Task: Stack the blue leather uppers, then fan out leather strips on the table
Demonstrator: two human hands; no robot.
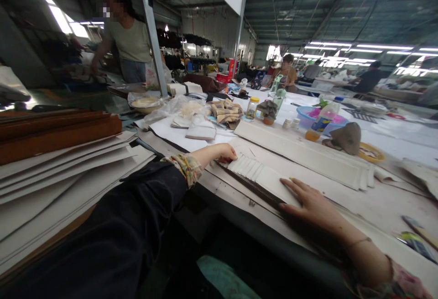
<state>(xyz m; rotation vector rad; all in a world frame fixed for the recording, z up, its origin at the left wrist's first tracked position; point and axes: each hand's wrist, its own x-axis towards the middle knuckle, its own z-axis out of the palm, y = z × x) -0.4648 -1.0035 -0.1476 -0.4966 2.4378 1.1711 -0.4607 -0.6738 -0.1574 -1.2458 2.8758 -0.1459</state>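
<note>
Strips (251,168) (partly beneath right hand (313,205))

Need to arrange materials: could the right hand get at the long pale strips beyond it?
Probably yes: the right hand rests on the nearer stack, and nothing visible stands between it and the long strips.

Left arm (205,154) extended, left grip (226,152) curled, right grip (313,203) palm-down, thumb (290,209) spread.

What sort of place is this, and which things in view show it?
Probably a factory workshop, perhaps one handling sheet material: rows of strip lights hang overhead, and pale strips lie stacked on a long worktable.
</note>
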